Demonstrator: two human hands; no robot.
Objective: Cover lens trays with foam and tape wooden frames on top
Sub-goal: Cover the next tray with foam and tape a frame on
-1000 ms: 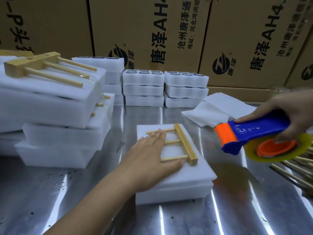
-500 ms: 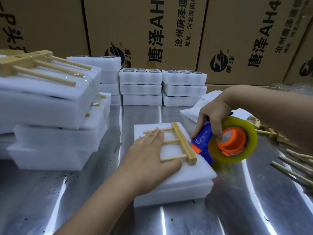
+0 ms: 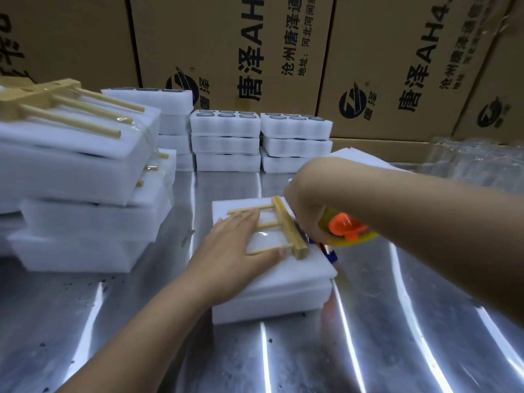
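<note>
A foam sheet (image 3: 297, 275) covers the lens tray (image 3: 272, 307) in the middle of the metal desk (image 3: 382, 336), and the wooden frame (image 3: 289, 228) lies on top of that foam. The left hand (image 3: 235, 256) rests flat on the frame's rods, fingers straight, pressing down. The right hand (image 3: 309, 214), at the tray's right edge, curls around a tape dispenser (image 3: 344, 228) just beside the frame's crossbar. Behind the tray stand stacks of uncovered trays (image 3: 225, 140). To its left, taped bundles (image 3: 79, 177) are piled up. Cardboard boxes (image 3: 226, 38) stand farther behind.
</note>
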